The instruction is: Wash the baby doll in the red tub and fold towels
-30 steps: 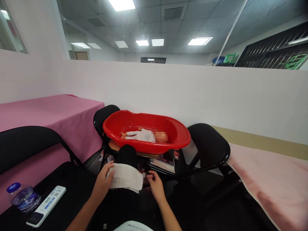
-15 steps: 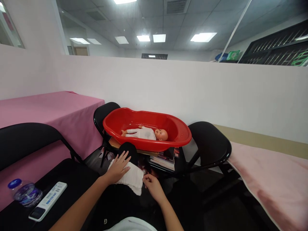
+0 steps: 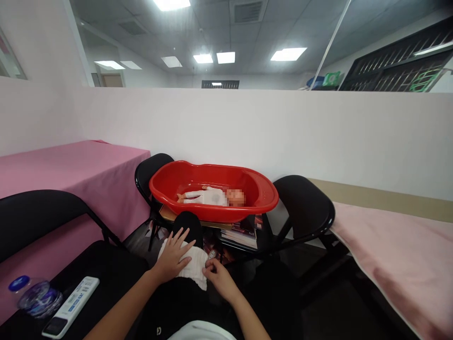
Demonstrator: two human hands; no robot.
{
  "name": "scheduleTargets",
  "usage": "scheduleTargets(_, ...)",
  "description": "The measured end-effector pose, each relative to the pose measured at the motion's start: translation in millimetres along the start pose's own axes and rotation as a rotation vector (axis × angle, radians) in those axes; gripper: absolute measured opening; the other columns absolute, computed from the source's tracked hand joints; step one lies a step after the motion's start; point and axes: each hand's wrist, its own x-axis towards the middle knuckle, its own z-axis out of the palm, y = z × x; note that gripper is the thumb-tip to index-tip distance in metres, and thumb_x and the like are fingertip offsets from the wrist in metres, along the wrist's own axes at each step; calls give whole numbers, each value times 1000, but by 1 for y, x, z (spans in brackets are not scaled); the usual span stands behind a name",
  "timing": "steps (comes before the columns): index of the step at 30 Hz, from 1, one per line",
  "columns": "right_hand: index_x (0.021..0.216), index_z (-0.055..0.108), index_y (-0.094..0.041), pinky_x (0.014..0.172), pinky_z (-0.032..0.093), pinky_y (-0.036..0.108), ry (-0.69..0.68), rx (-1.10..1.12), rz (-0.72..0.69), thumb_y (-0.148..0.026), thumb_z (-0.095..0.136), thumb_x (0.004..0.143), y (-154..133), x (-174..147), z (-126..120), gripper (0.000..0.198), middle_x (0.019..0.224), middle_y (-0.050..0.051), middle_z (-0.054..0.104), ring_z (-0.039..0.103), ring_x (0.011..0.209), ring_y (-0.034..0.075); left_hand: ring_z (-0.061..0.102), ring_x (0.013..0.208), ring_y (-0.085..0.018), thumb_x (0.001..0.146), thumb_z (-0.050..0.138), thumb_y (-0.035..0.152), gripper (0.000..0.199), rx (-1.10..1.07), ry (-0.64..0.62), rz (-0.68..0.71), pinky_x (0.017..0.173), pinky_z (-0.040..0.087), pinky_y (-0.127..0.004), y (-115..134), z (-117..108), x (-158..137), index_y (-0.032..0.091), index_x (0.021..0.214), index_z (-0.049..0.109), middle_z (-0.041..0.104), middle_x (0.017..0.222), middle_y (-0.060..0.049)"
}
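Head view: a white cloth (image 3: 189, 262) is laid across the knee and is largely folded. The left hand (image 3: 173, 255) is pressed flat on it, fingers spread. The cloth's right edge is pinched by the right hand (image 3: 217, 278) (thumb and fingertips closed on it). The fold is judged nearly finished; the last edge is not yet squared. A doll (image 3: 208, 196) is seen lying untouched in the red tub (image 3: 262, 205), well apart.
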Motion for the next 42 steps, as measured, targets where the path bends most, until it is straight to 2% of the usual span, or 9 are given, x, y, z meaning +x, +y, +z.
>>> scheduleTargets(5, 101, 63, -17, 72, 39, 32, -25, 50, 35, -49, 76, 73, 7, 2, 2, 44, 76, -2, 56, 53, 70, 17, 15, 162, -36, 107, 54, 41, 58, 52, -8, 26, 122, 25, -75, 18, -11, -8, 34, 162, 40, 19, 176, -11)
scheduleTargets(9, 102, 62, -17, 69, 37, 31, 4, 100, 42, -49, 74, 69, 3, 3, -1, 47, 71, -5, 50, 47, 65, 15, 16, 162, -35, 105, 56, 44, 58, 42, -54, 64, 123, 29, -72, 32, -5, -21, 36, 161, 41, 20, 176, -5)
scheduleTargets(14, 94, 73, -16, 76, 39, 35, 52, -104, -36, -46, 66, 70, -15, -2, -13, 38, 77, 2, 56, 52, 74, 20, 19, 161, -40, 96, 64, 63, 70, 13, -106, 79, 121, 24, -78, 30, 1, -27, 41, 159, 43, 21, 176, -6)
scheduleTargets(18, 86, 76, -18, 81, 42, 37, 108, -213, -128, -43, 61, 75, -30, -9, -16, 31, 82, 7, 64, 58, 82, 25, 18, 161, -39, 100, 66, 49, 58, -6, -132, 67, 121, 23, -79, 32, -10, -23, 48, 155, 48, 20, 176, -4)
scheduleTargets(23, 84, 78, -19, 84, 45, 37, 129, -277, -172, -41, 58, 80, -39, -15, -18, 29, 87, 9, 68, 63, 86, 26, 22, 161, -37, 103, 62, 30, 37, -1, -159, 56, 122, 26, -77, 43, -31, -15, 44, 136, 67, 28, 174, -1)
scheduleTargets(28, 86, 77, -20, 82, 44, 35, 138, -293, -168, -39, 57, 82, -43, -20, -23, 28, 85, 6, 66, 62, 85, 24, 29, 158, -40, 85, 79, 12, 60, 30, -145, 112, 121, 35, -74, 46, -25, -20, 33, 139, 65, 33, 172, -6)
scheduleTargets(33, 87, 73, -18, 72, 39, 30, -7, -222, -61, -28, 56, 76, -32, -22, -15, 22, 75, 1, 60, 54, 74, 19, 38, 155, -32, 101, 53, 6, 33, 52, -29, 198, 118, 46, -65, 38, -6, -29, 27, 118, 71, 50, 162, 0)
scheduleTargets(37, 90, 72, -18, 74, 39, 30, -92, -261, -38, -20, 54, 68, -13, -23, -5, 28, 77, 0, 59, 54, 76, 18, 39, 155, -27, 107, 44, 14, 29, -23, -37, 150, 121, 45, -62, 41, -6, -40, 26, 110, 70, 58, 156, -1)
scheduleTargets(42, 89, 68, -20, 93, 45, 36, 61, -119, -116, -31, 60, 71, 6, -10, 5, 22, 96, 6, 66, 61, 95, 23, 40, 154, -23, 109, 48, 28, 23, -161, -23, 10, 124, 40, -60, 44, -14, -53, 30, 115, 70, 59, 155, 0)
